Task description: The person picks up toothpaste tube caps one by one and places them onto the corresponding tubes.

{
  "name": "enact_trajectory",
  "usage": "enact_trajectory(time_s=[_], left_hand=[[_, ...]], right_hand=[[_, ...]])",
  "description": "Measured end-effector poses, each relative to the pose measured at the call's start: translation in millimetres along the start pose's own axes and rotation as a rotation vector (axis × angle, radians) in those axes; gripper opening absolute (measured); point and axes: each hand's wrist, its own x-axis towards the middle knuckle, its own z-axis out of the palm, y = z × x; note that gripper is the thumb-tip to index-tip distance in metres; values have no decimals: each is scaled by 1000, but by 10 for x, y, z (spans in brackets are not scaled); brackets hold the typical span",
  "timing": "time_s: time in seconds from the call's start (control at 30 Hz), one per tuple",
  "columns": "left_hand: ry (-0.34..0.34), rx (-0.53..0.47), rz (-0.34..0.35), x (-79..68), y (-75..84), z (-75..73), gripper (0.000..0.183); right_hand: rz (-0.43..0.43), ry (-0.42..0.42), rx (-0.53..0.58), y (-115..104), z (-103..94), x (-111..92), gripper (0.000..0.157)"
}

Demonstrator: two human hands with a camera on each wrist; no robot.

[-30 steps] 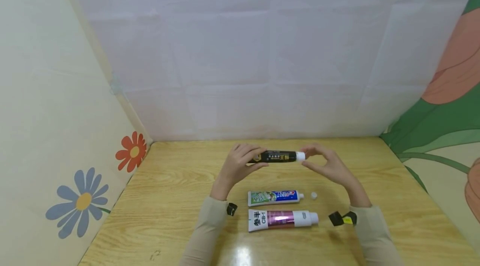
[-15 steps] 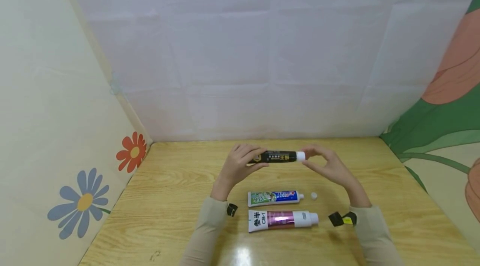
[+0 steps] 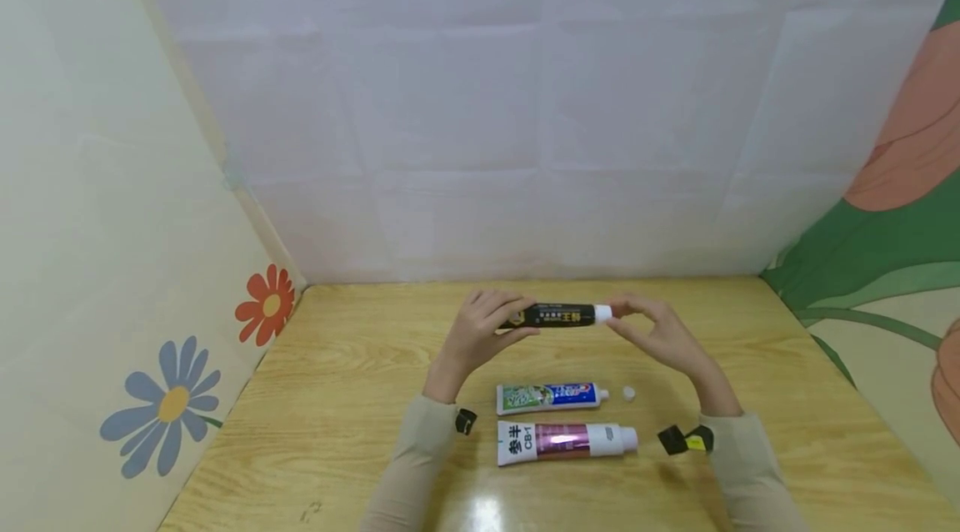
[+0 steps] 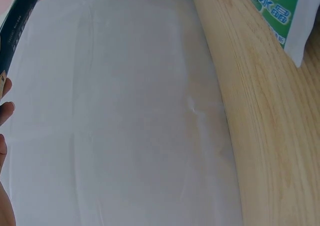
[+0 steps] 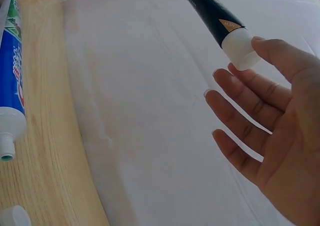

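My left hand grips a black toothpaste tube by its tail end, holding it level above the table. At the tube's other end, the thumb and forefinger of my right hand pinch its white cap. The other right fingers spread apart below the cap in the right wrist view. A green and blue toothpaste tube lies uncapped on the table, its nozzle bare. Beside that nozzle sits a small white cap. Nearer to me lies a white and pink toothpaste tube, capped.
The wooden table ends at a white sheet hung behind it. A wall panel with painted flowers borders the left side, and one with large tulips borders the right. Black straps sit at both wrists.
Both hands keep nearly the same place on the black tube and its cap. The whole scene shifts very slightly in the head view.
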Motion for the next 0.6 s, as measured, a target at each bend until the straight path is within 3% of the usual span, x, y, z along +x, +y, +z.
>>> enact_trajectory(time_s=[0.27,0.6], left_hand=[[-4,1,-8,0,9,3,44],[3,2,1,-9,-10,5,51]], right_hand=[[27,-11,-6,-358,-75,13,19],[56,-24,10,-359,-67,31,18]])
